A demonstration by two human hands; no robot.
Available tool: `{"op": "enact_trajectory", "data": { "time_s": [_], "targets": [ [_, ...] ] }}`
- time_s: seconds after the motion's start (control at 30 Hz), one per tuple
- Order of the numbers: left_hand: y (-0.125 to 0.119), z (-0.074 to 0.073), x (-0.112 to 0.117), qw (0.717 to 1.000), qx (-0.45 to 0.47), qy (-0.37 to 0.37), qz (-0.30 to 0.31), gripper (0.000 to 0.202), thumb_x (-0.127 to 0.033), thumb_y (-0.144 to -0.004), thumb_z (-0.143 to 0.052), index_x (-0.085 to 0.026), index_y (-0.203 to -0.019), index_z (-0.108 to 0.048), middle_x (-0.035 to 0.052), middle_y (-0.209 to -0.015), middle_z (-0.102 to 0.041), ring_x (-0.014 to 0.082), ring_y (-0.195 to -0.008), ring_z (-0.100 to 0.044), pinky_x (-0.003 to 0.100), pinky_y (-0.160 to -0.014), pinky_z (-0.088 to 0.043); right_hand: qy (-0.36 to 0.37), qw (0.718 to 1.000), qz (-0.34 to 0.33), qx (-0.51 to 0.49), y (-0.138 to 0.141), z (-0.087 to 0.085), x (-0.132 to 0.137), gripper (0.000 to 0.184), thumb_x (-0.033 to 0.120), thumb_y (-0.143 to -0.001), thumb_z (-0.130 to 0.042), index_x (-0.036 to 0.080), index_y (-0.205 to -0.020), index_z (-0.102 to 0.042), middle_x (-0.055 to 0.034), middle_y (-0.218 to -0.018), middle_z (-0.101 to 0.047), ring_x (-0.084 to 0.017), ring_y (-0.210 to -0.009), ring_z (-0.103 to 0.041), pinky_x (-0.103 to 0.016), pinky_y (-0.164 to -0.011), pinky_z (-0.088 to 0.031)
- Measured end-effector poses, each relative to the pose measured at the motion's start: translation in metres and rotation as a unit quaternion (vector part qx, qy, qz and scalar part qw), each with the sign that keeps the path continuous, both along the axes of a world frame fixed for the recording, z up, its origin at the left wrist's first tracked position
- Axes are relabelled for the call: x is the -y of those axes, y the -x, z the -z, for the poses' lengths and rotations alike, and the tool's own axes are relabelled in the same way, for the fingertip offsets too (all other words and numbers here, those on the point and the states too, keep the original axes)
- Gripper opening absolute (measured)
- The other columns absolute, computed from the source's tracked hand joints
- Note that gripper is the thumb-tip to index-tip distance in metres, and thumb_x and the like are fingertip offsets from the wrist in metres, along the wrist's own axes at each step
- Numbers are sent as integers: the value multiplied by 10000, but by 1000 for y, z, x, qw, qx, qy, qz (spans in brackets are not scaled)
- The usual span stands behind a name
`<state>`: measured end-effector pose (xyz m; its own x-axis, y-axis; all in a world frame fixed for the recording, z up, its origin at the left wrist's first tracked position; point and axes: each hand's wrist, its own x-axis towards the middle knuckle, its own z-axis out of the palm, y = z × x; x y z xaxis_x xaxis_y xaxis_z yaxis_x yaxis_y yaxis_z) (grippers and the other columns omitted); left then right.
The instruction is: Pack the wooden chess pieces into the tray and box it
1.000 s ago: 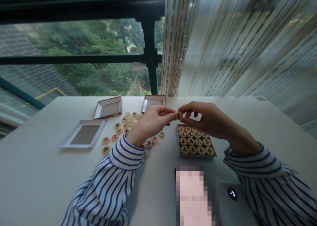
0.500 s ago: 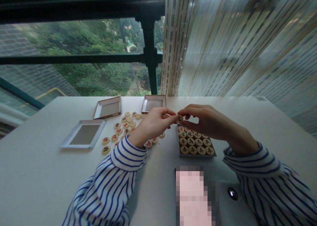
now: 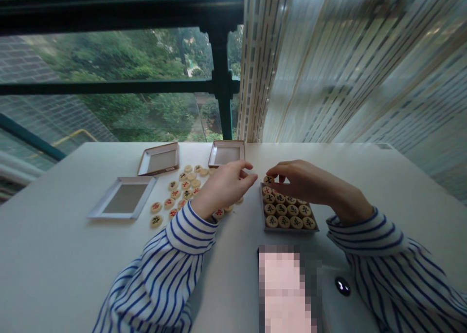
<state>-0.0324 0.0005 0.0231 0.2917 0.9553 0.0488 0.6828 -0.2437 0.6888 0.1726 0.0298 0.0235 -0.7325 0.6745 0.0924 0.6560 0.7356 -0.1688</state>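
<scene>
My right hand pinches a round wooden chess piece with a black mark, low over the far left corner of a small box filled with rows of such pieces. My left hand hovers just left of it, fingers loosely curled, thumb and forefinger apart, holding nothing. Under and left of my left hand, several loose pieces with red or black marks lie scattered on the white table.
Three shallow empty box halves lie on the table: a white one at left, a brown-edged one behind it, another near the window. A blurred-out patch and a small dark round object sit near me.
Both hands held the piece together above the box. Now my left hand has let go and my right hand has lowered the piece to the box's far left corner.
</scene>
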Motion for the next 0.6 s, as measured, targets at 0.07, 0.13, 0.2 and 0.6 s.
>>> {"op": "enact_trajectory", "data": {
  "time_s": [0.07,0.13,0.2,0.6],
  "targets": [
    [0,0,0,1000,-9,-5,-2,394,-406,-806,-480,-157,-1097,-575,79,-889,-686,181,-786,-621,264,-648,-445,6,1000,2,21,-1,4,-3,249,337,-820,-488,200,-955,-647,-49,-792,-662,-148,-684,-580,-259,-605,-391],
    [0,0,0,1000,-14,-5,-2,397,-409,-808,-476,-158,-1101,-571,80,-895,-687,185,-799,-623,264,-653,-447,11,999,7,38,-1,9,-5,245,334,-813,-490,200,-938,-653,-51,-781,-668,-151,-670,-581,-262,-594,-388],
    [0,-1,0,1000,-18,-3,-1,398,-410,-810,-473,-160,-1104,-568,78,-895,-689,186,-800,-625,265,-656,-449,18,999,11,47,-1,13,-7,234,319,-809,-488,200,-914,-660,-51,-766,-671,-149,-653,-580,-264,-587,-384],
    [-1,1,1,995,-99,-23,4,393,-411,-818,-452,-169,-1098,-584,83,-944,-683,201,-861,-625,274,-706,-443,2,997,19,78,-2,21,-8,218,308,-799,-486,213,-882,-665,-53,-781,-677,-160,-673,-585,-268,-560,-349]
  ]
}}
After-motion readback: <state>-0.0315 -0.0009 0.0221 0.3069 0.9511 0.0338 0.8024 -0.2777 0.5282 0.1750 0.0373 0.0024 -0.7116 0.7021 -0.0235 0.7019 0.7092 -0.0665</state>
